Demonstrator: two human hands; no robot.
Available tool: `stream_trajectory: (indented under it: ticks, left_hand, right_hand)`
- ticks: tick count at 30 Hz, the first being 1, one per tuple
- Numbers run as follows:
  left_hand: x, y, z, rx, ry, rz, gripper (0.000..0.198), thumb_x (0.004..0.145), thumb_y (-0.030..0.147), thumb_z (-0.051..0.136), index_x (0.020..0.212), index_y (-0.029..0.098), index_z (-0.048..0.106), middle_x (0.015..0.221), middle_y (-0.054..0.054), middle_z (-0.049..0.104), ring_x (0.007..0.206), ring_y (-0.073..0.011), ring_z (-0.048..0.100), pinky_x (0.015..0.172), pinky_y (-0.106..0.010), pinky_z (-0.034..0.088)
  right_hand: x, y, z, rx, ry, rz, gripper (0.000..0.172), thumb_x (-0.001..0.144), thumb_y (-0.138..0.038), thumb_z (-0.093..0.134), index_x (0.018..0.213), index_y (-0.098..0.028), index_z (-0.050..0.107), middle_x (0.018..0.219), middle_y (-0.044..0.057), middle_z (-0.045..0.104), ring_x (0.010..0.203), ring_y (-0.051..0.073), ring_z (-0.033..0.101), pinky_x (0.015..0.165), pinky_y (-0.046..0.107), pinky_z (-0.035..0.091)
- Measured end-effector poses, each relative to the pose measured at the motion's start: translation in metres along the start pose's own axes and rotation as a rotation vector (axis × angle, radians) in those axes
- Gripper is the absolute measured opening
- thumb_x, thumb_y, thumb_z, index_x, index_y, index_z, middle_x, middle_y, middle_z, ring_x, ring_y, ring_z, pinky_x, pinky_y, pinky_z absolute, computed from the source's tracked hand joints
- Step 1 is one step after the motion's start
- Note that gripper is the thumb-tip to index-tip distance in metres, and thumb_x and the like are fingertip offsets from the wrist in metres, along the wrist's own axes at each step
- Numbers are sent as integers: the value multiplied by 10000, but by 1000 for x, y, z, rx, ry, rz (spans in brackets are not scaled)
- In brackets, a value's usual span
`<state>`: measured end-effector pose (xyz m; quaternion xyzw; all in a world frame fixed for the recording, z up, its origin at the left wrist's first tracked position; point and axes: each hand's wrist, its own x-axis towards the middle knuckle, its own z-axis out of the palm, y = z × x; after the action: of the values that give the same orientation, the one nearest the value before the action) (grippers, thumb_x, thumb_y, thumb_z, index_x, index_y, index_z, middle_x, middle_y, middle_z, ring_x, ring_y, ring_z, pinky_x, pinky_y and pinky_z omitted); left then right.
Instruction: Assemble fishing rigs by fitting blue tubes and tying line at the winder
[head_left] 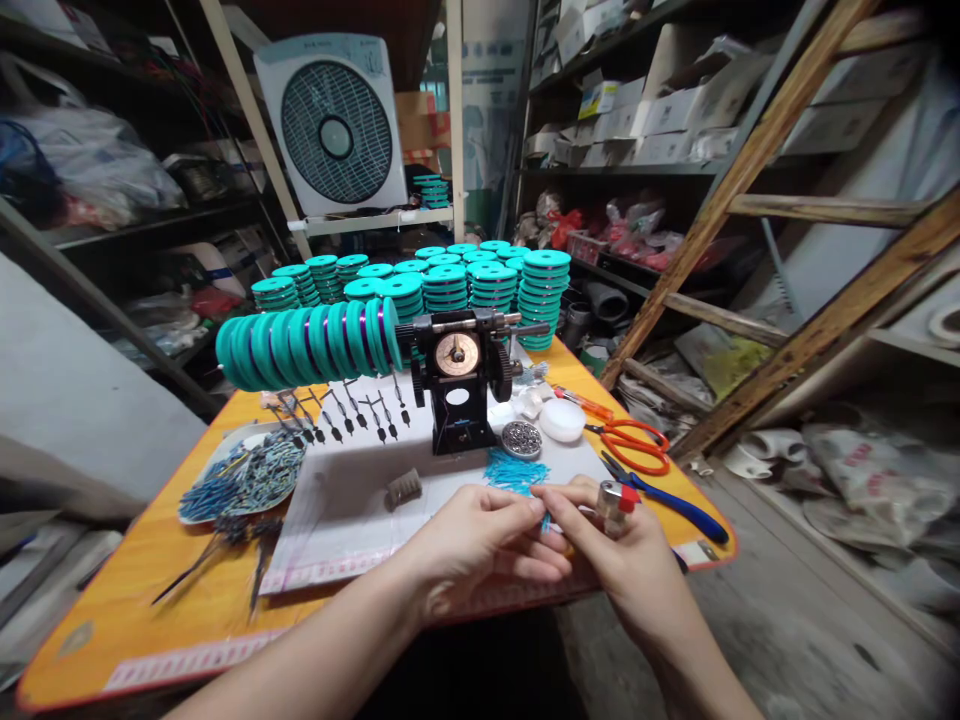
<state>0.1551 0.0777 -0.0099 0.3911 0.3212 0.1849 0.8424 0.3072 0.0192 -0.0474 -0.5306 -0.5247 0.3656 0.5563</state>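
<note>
Orange table (150,590), glossy top, left and near edges cut off by the frame. White mat (352,490) lies over its middle, near edge hidden behind the forearms. Teal spools (480,280), flat round discs, stacked in columns at the far end; rear stacks partly hide each other. More of the same spools threaded on a horizontal rod (307,345), some with purple bands, rod itself mostly covered. Black winding machine (457,390) at the rod's right end, round dial on the front, markings too small to read. Plate of blue-tipped wires (240,480) at left, tangled, count unclear. Orange-handled scissors (637,445) and blue-handled pliers (675,505) at right, pliers' tips hidden behind the right hand. Small round tin (521,438) of dark beads, white lid (562,420) beside it.

Left hand (480,545) and right hand (607,545) meet at the near edge, fingertips pinched together on a thin blue strand (541,518) just below a loose blue tuft (514,470); strand mostly covered by fingers. Right hand also clamps a lighter (619,500), metal top, red button, body hidden in the palm.
</note>
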Motion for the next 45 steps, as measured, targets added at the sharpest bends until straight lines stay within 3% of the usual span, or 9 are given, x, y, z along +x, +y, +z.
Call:
stream_trajectory:
  ticks: [14, 19, 23, 29, 31, 35, 37, 40, 45]
  left_hand:
    - [0, 1, 0, 10, -20, -9, 355, 663, 375, 817, 765, 53, 708, 746, -107, 689, 618, -116, 659, 638, -207, 537]
    - [-3, 4, 3, 21, -2, -16, 350, 639, 365, 822, 789, 72, 705, 700, -86, 681, 608, -135, 663, 601, -214, 525]
    - [-4, 5, 3, 20, -7, -27, 351, 640, 357, 818, 734, 43, 691, 713, -124, 686, 603, -143, 658, 605, -224, 530]
    - [1, 4, 1, -100, 61, 41, 278, 720, 313, 775, 822, 76, 670, 818, -112, 696, 748, -154, 682, 770, -257, 541]
    - [3, 4, 0, -144, 74, 81, 251, 749, 300, 753, 840, 84, 664, 827, -88, 687, 727, -128, 665, 754, -238, 534]
    - [6, 1, -1, -180, 84, 110, 268, 735, 296, 764, 843, 74, 660, 766, -58, 651, 632, -90, 608, 669, -202, 507]
    - [8, -1, 0, -194, 99, 122, 287, 696, 300, 791, 812, 78, 650, 763, -51, 642, 660, -98, 610, 700, -213, 505]
    - [10, -3, 2, -213, 115, 154, 321, 641, 306, 826, 746, 77, 626, 730, -38, 626, 671, -89, 591, 704, -189, 482]
    - [6, -3, 1, -212, 155, 130, 359, 605, 324, 842, 712, 87, 595, 652, -7, 586, 592, -70, 536, 631, -185, 458]
  right_hand:
    - [-1, -11, 8, 100, 95, 71, 274, 814, -417, 683, 843, -148, 726, 723, 32, 607, 708, 136, 559, 639, 233, 446]
    - [-2, -12, 4, 149, 75, 131, 397, 871, -504, 587, 972, -137, 697, 547, -31, 423, 454, 62, 351, 423, 205, 267]
    - [1, -14, 5, 79, 72, 75, 329, 817, -460, 662, 794, -132, 663, 647, 24, 574, 569, 113, 525, 521, 217, 405]
    - [-2, -18, 7, -138, 244, -162, 117, 843, -278, 655, 925, -199, 682, 740, 8, 591, 651, 121, 546, 603, 220, 432]
    - [-5, -17, 6, -315, 148, -342, 112, 828, -166, 638, 922, -209, 683, 742, 4, 559, 653, 115, 529, 601, 210, 423]
    - [-3, -9, 2, -725, -64, -637, 421, 780, 33, 452, 1079, -189, 648, 831, 35, 572, 702, 125, 563, 583, 207, 415]
    - [0, -6, 0, -826, -50, -702, 467, 782, 40, 436, 1129, -191, 647, 839, 38, 593, 657, 132, 544, 562, 232, 385]
    - [4, -6, 1, -985, -27, -784, 336, 888, -39, 451, 1104, -179, 666, 814, 46, 621, 576, 141, 480, 533, 277, 318]
    - [12, -17, 5, -1063, -94, -973, 295, 962, -99, 401, 964, -112, 696, 831, 85, 676, 654, 162, 550, 577, 304, 341]
